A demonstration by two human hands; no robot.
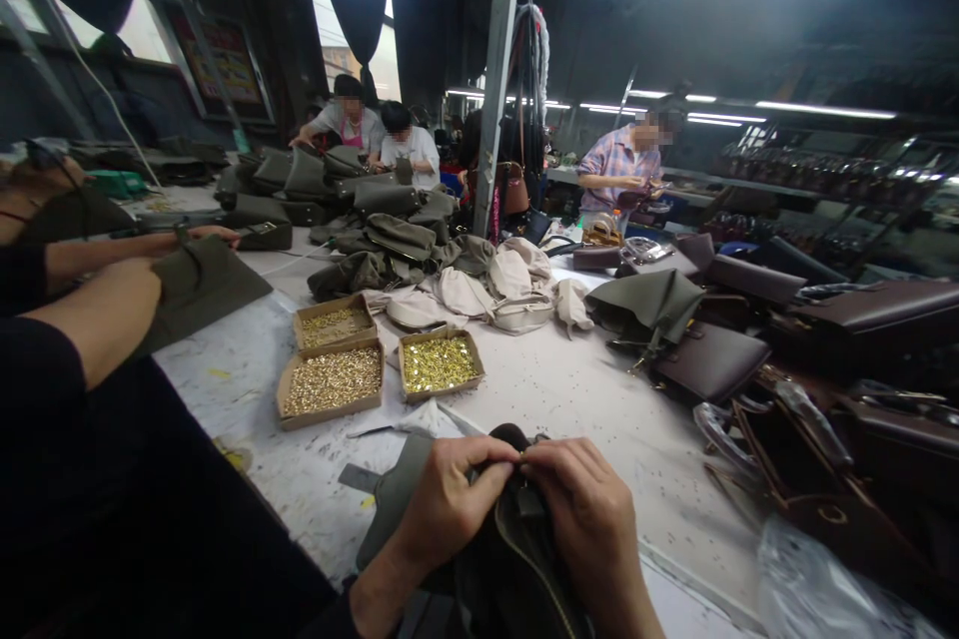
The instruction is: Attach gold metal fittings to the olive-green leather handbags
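A dark olive bag with a brass zipper lies at the table's front edge, between my two hands. My left hand pinches the bag's upper edge between thumb and forefinger. Opposite it, my right hand grips the same edge, its fingertips meeting the left ones. A tiny brass-coloured piece of hardware shows at the fingertips, too small to name. Just beyond the bag stand cardboard trays of small metal fittings: one of copper-gold pieces, one of bright yellow-gold pieces, and another behind them.
Olive bags and cream bags are heaped at the table's middle. Brown bags crowd the right side, with clear plastic wrap near me. At left, a co-worker's arms hold an olive panel. A metal post rises behind.
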